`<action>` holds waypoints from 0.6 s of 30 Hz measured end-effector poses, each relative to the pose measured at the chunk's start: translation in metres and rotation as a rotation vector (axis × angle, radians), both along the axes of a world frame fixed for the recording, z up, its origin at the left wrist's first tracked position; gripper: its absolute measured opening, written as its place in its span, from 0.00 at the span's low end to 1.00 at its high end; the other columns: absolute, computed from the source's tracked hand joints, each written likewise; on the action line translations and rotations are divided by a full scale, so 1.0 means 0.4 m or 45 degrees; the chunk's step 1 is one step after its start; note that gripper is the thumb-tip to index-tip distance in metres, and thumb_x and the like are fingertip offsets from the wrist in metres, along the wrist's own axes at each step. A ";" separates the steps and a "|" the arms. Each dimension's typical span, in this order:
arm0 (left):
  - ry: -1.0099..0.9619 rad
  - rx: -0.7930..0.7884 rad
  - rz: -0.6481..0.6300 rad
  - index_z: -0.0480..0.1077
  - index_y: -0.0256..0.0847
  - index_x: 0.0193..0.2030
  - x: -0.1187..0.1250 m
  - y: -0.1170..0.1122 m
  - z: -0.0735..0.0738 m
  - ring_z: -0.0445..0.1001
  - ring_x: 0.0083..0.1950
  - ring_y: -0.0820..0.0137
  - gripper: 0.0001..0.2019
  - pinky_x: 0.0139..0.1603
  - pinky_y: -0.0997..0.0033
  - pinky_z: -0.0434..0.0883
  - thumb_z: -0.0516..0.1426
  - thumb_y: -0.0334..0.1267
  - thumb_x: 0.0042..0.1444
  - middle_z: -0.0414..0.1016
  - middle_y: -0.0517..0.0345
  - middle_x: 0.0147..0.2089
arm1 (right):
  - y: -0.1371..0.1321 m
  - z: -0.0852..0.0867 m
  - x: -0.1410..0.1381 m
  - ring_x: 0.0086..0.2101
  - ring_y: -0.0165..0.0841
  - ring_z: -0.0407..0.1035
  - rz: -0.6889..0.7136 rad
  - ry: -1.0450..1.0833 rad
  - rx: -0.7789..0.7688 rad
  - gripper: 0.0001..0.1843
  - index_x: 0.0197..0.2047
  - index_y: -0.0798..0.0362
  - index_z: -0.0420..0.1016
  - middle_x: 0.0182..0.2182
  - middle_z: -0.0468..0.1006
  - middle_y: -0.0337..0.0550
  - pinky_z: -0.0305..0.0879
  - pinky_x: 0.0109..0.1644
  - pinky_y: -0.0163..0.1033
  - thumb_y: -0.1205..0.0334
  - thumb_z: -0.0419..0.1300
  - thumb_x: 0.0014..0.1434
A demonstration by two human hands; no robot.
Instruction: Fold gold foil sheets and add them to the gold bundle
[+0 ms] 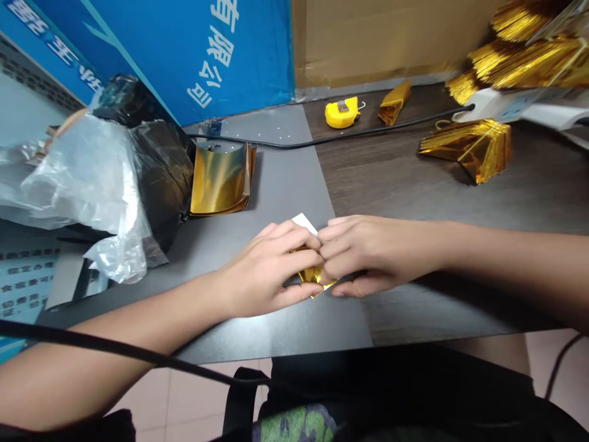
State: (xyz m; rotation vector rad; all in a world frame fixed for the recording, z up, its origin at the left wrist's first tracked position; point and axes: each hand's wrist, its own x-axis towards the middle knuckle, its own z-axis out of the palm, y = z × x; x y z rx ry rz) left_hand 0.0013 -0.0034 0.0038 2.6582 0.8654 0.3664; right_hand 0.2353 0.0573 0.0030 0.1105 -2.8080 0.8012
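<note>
- Left hand (267, 270) and right hand (372, 255) meet, fingers closed, both pinching a folded gold foil piece (313, 276) and white paper corner (304, 224) over a grey mat (276, 331)
- Beyond: gold foil stack (221, 178), yellow tape measure (342, 112)

Looks like a small craft or packing workshop. Plain work desk (529, 178) with grey mat (285, 141), tape measure (342, 113), power strip (501, 104) and piled gold foil stacks (478, 150). Cardboard (381, 37) and a printed blue board (230, 55) stand behind, plastic bags (87, 178) heaped alongside, tile floor (142, 393) below.
</note>
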 end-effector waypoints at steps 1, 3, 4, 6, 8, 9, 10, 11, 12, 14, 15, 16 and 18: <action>0.005 -0.004 0.026 0.72 0.46 0.43 0.001 -0.002 0.000 0.67 0.49 0.75 0.13 0.49 0.72 0.62 0.57 0.52 0.62 0.72 0.59 0.47 | 0.000 0.001 -0.001 0.38 0.33 0.67 0.001 -0.006 -0.030 0.08 0.40 0.54 0.77 0.35 0.78 0.41 0.59 0.48 0.40 0.61 0.59 0.70; -0.001 0.007 0.095 0.70 0.46 0.45 0.002 -0.005 -0.001 0.65 0.48 0.74 0.16 0.50 0.71 0.63 0.57 0.55 0.61 0.69 0.57 0.48 | 0.001 0.001 -0.001 0.38 0.33 0.67 0.018 -0.019 -0.074 0.08 0.40 0.54 0.77 0.35 0.78 0.42 0.59 0.48 0.39 0.62 0.58 0.70; -0.005 0.018 0.131 0.68 0.45 0.47 0.002 -0.006 -0.002 0.65 0.50 0.73 0.18 0.51 0.70 0.64 0.57 0.57 0.60 0.68 0.56 0.48 | 0.002 0.001 0.000 0.39 0.33 0.66 0.026 -0.026 -0.072 0.08 0.40 0.54 0.78 0.35 0.77 0.42 0.59 0.48 0.40 0.63 0.58 0.70; -0.026 0.041 0.188 0.65 0.44 0.50 0.002 -0.007 -0.005 0.65 0.55 0.70 0.23 0.56 0.65 0.66 0.58 0.60 0.59 0.67 0.54 0.51 | 0.002 0.002 0.001 0.38 0.34 0.65 0.030 -0.032 -0.021 0.10 0.39 0.53 0.78 0.34 0.75 0.43 0.59 0.46 0.40 0.61 0.57 0.70; -0.052 0.030 0.208 0.62 0.44 0.52 0.000 -0.006 -0.009 0.64 0.62 0.65 0.27 0.64 0.58 0.67 0.58 0.62 0.57 0.66 0.52 0.55 | -0.001 0.002 0.001 0.36 0.33 0.64 0.016 -0.010 0.044 0.13 0.37 0.53 0.79 0.33 0.73 0.43 0.58 0.44 0.41 0.58 0.57 0.71; -0.057 0.014 0.217 0.61 0.45 0.54 -0.001 -0.005 -0.011 0.63 0.65 0.63 0.29 0.67 0.54 0.66 0.58 0.63 0.56 0.66 0.51 0.57 | -0.003 0.003 0.001 0.36 0.33 0.63 0.012 0.014 0.058 0.13 0.37 0.53 0.79 0.34 0.73 0.44 0.59 0.44 0.41 0.58 0.57 0.71; -0.058 -0.006 0.233 0.59 0.46 0.58 -0.002 -0.004 -0.013 0.61 0.68 0.61 0.32 0.71 0.50 0.65 0.58 0.64 0.55 0.65 0.49 0.59 | -0.005 0.004 0.001 0.37 0.33 0.63 0.013 0.045 0.058 0.13 0.36 0.54 0.79 0.36 0.73 0.45 0.60 0.44 0.41 0.58 0.58 0.70; -0.057 -0.025 0.255 0.57 0.46 0.62 -0.003 -0.004 -0.015 0.58 0.71 0.59 0.36 0.73 0.47 0.64 0.58 0.65 0.55 0.63 0.48 0.61 | -0.007 0.004 0.000 0.38 0.34 0.64 0.019 0.075 0.048 0.13 0.36 0.54 0.79 0.38 0.74 0.46 0.61 0.45 0.41 0.59 0.58 0.70; -0.056 -0.042 0.281 0.54 0.48 0.66 -0.003 -0.003 -0.017 0.55 0.73 0.56 0.40 0.75 0.44 0.63 0.58 0.66 0.54 0.61 0.47 0.64 | -0.008 0.005 0.000 0.40 0.34 0.65 0.026 0.099 0.032 0.12 0.36 0.54 0.79 0.40 0.75 0.47 0.62 0.47 0.41 0.60 0.59 0.70; -0.058 -0.060 0.328 0.48 0.50 0.71 -0.004 -0.005 -0.020 0.50 0.76 0.52 0.46 0.76 0.40 0.62 0.58 0.69 0.52 0.56 0.45 0.68 | -0.009 0.004 -0.001 0.44 0.36 0.66 0.045 0.119 -0.002 0.11 0.37 0.55 0.80 0.41 0.77 0.48 0.63 0.50 0.42 0.61 0.59 0.70; -0.062 -0.060 0.339 0.46 0.52 0.72 -0.004 -0.006 -0.022 0.49 0.77 0.51 0.47 0.76 0.38 0.62 0.58 0.69 0.52 0.53 0.45 0.70 | -0.008 0.004 -0.001 0.44 0.36 0.67 0.051 0.117 -0.014 0.11 0.38 0.55 0.80 0.41 0.78 0.48 0.64 0.51 0.42 0.61 0.59 0.70; -0.066 -0.054 0.340 0.46 0.53 0.72 -0.004 -0.008 -0.022 0.48 0.78 0.51 0.47 0.77 0.38 0.62 0.58 0.69 0.52 0.52 0.45 0.70 | -0.007 0.003 0.000 0.44 0.36 0.68 0.053 0.110 -0.023 0.11 0.38 0.55 0.80 0.40 0.79 0.48 0.64 0.51 0.42 0.62 0.59 0.70; -0.066 -0.030 0.324 0.47 0.54 0.72 -0.004 -0.012 -0.023 0.48 0.78 0.51 0.45 0.78 0.36 0.61 0.57 0.68 0.53 0.50 0.46 0.72 | -0.004 0.001 0.001 0.44 0.35 0.70 0.058 0.106 -0.032 0.11 0.38 0.55 0.80 0.40 0.80 0.48 0.66 0.52 0.42 0.62 0.59 0.70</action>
